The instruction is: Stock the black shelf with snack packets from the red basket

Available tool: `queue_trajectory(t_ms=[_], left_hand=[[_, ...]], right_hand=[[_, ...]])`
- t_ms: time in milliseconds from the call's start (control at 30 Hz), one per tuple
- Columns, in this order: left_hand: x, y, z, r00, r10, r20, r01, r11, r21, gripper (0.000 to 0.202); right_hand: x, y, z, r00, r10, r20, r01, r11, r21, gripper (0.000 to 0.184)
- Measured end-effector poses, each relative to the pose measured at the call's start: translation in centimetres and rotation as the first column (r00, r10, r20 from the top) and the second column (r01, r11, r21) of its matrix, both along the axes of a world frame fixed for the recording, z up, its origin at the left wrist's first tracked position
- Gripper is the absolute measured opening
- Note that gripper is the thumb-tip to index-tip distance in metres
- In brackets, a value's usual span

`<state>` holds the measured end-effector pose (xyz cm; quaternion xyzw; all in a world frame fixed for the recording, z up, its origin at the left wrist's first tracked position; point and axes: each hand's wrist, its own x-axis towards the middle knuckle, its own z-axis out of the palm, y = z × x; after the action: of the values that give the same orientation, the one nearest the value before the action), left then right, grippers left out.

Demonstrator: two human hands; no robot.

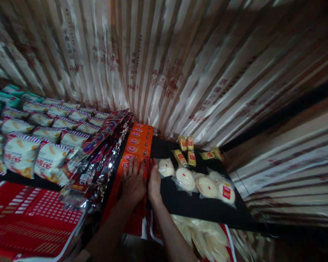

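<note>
My left hand (pixel 132 181) lies flat with fingers spread on a row of orange snack packets (pixel 138 142) that runs up a black shelf (pixel 196 205). My right hand (pixel 154 180) rests edge-on beside it, fingers straight, along the right side of the orange row. Just right of that hand lies a clear bag with a round white bun (pixel 166 167). Neither hand holds anything.
More bagged buns (pixel 206 186) and small yellow packets (pixel 186 143) lie on the shelf. Left are shiny red foil packs (pixel 98 160) and rows of white snack bags (pixel 47 158). A striped plastic curtain (pixel 164 65) hangs behind. Bagged flat breads (pixel 199 234) sit below.
</note>
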<state>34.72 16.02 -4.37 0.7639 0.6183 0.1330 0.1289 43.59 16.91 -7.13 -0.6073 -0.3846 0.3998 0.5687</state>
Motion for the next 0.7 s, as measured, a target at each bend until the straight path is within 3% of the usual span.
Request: queue_trajectory(t_ms=[233, 433, 700], left_hand=[[0.2, 0.1, 0.5, 1.000, 0.021, -0.018, -0.021, 1.000, -0.005, 0.055], [0.2, 0.0, 1.4, 0.997, 0.053, 0.054, -0.055, 0.998, 0.025, 0.052], [0.1, 1.3, 1.2, 0.992, 0.071, 0.105, -0.089, 0.980, 0.178, 0.040]], right_hand=[[0.1, 2.1, 0.5, 0.999, -0.051, -0.018, 0.052, 0.997, 0.050, 0.070], [1.5, 4.8, 0.2, 0.983, -0.085, -0.160, 0.095, 0.994, 0.057, 0.072], [1.7, 5.7, 0.7, 0.929, -0.129, -0.346, 0.170, 0.981, 0.093, 0.070]])
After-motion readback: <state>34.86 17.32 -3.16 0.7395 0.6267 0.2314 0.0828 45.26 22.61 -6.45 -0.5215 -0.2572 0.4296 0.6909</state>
